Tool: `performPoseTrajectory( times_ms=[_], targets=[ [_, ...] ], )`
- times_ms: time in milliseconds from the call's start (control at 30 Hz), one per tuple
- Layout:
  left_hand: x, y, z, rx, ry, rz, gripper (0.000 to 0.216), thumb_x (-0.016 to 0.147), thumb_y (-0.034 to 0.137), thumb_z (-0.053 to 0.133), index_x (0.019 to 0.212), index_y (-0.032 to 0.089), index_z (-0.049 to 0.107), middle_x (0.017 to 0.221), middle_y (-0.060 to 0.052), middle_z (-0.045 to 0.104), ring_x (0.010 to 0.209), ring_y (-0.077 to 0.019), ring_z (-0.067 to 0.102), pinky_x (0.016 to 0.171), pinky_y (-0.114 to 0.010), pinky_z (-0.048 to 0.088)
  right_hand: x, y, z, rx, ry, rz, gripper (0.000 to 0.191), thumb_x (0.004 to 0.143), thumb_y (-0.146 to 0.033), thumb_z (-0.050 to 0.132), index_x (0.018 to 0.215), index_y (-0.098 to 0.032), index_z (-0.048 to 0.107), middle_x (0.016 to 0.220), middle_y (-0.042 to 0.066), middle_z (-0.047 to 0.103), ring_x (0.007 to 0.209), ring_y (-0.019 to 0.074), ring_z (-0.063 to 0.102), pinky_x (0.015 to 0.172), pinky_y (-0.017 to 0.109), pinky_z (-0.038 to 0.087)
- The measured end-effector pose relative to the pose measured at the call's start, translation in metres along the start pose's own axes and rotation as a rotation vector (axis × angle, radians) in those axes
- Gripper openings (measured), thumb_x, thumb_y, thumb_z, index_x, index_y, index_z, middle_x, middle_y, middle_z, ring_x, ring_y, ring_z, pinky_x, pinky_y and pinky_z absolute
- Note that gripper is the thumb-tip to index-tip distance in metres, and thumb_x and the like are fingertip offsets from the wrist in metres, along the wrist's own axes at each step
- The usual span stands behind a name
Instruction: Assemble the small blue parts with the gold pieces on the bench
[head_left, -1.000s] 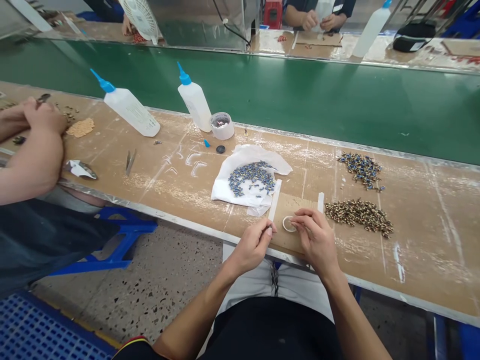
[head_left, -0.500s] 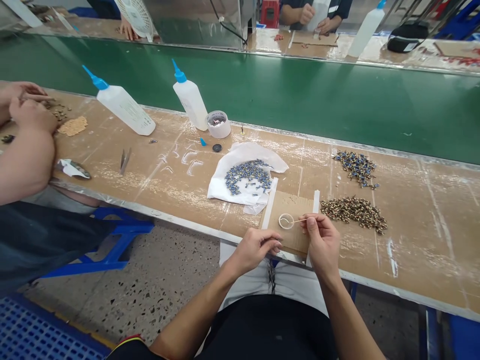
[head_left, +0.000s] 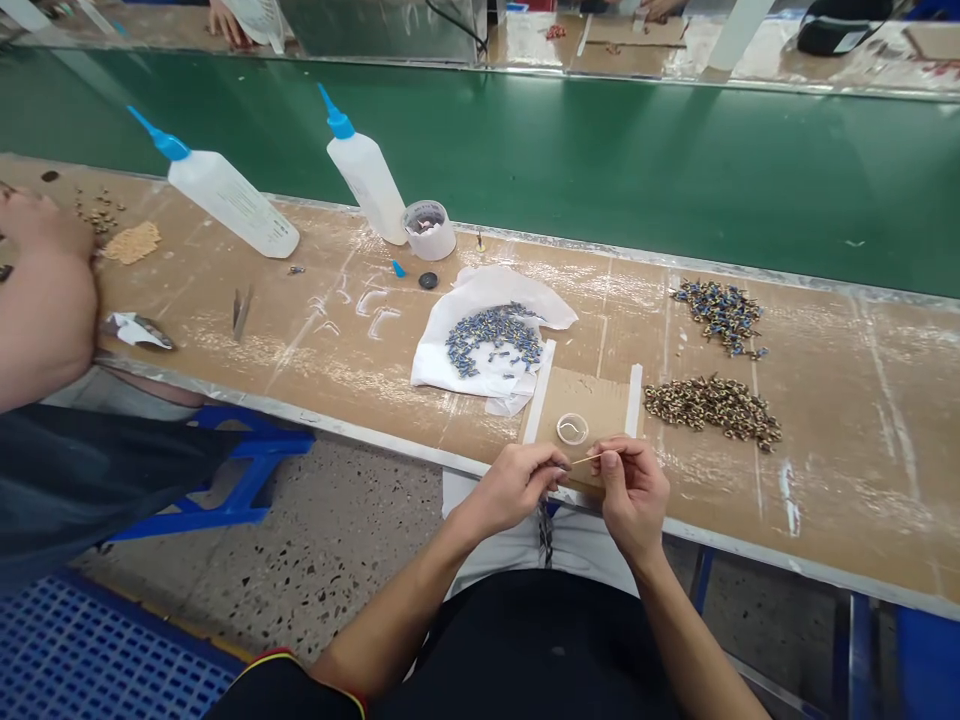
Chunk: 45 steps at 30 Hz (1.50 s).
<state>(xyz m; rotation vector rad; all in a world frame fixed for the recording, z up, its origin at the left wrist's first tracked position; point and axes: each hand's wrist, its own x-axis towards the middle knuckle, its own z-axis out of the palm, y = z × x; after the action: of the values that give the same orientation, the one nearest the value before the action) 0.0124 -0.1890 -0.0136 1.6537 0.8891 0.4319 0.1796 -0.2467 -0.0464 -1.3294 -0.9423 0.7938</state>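
Observation:
My right hand (head_left: 634, 490) pinches a thin wooden stick (head_left: 585, 460) that looks like a toothpick. Its tip reaches my left hand (head_left: 525, 482), whose fingers are pressed together around something too small to make out. Just beyond both hands, a small round clear dish (head_left: 572, 429) sits on a cardboard piece (head_left: 596, 388) edged with white tape. Left of the cardboard lies white paper (head_left: 439, 365) bearing many small blue-and-brass parts (head_left: 480, 340). A heap of brass-coloured parts (head_left: 712, 408) is to the right, with a pile of blue-and-brass pieces (head_left: 718, 312) behind it.
Two white bottles (head_left: 232, 203) with blue nozzles lean at the back left, near a tape roll (head_left: 429, 231) holding bits. Tweezers (head_left: 241, 313) lie farther left, beside a co-worker's arm (head_left: 49, 300). A green conveyor belt (head_left: 600, 160) runs behind the table.
My right hand has drawn the stick from the dish toward me, and its tip is now at my left fingers. The camera view has tipped downward slightly.

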Motion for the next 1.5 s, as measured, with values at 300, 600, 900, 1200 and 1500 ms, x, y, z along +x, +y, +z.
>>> performPoseTrajectory(
  times_ms=[300,600,900,1200,1500],
  targets=[
    [0.0032,-0.0040,0.0039,-0.051,0.017,-0.018,0.020,0.093,0.017,0.047,0.093,0.014,0.066,0.069,-0.001,0.063,0.061,-0.0114,0.058,0.062,-0.020,0.046,-0.0047,0.0025,0.0019,-0.063,0.010,-0.013,0.007,0.094,-0.027,0.060,0.094,-0.020,0.063,0.087,0.003,0.065,0.074,0.0156,0.063,0.068,0.030,0.052],
    [0.0032,-0.0024,0.0042,-0.072,0.016,-0.032,0.020,0.093,0.018,0.048,0.092,0.014,0.067,0.067,-0.001,0.061,0.060,-0.0117,0.058,0.060,-0.020,0.046,-0.0048,0.0023,0.0017,-0.124,-0.021,-0.060,0.006,0.094,-0.025,0.059,0.095,-0.021,0.063,0.088,0.003,0.066,0.080,0.0173,0.066,0.071,0.030,0.053],
    [0.0042,-0.0010,0.0036,-0.043,0.008,-0.037,0.021,0.093,0.017,0.047,0.094,0.013,0.068,0.069,-0.001,0.063,0.062,-0.0122,0.059,0.061,-0.021,0.045,-0.0043,0.0025,0.0016,-0.154,-0.080,-0.132,0.004,0.093,-0.024,0.058,0.093,-0.022,0.062,0.087,0.004,0.066,0.082,0.0195,0.065,0.073,0.034,0.053],
    [0.0053,-0.0011,0.0033,-0.047,0.008,-0.032,0.020,0.093,0.016,0.047,0.091,0.014,0.066,0.065,0.000,0.061,0.060,-0.0119,0.059,0.062,-0.020,0.046,-0.0034,0.0037,0.0020,-0.154,-0.084,-0.168,0.007,0.093,-0.021,0.057,0.093,-0.023,0.063,0.087,0.004,0.066,0.083,0.0193,0.066,0.073,0.034,0.054],
    [0.0038,-0.0095,0.0016,-0.226,0.004,-0.058,0.018,0.092,0.018,0.051,0.104,0.014,0.064,0.078,-0.004,0.069,0.066,-0.0134,0.067,0.068,-0.023,0.055,-0.0012,-0.0056,0.0033,-0.109,-0.007,-0.095,0.007,0.093,-0.026,0.059,0.091,-0.022,0.065,0.087,0.005,0.068,0.082,0.0194,0.067,0.070,0.033,0.055]
  ],
)
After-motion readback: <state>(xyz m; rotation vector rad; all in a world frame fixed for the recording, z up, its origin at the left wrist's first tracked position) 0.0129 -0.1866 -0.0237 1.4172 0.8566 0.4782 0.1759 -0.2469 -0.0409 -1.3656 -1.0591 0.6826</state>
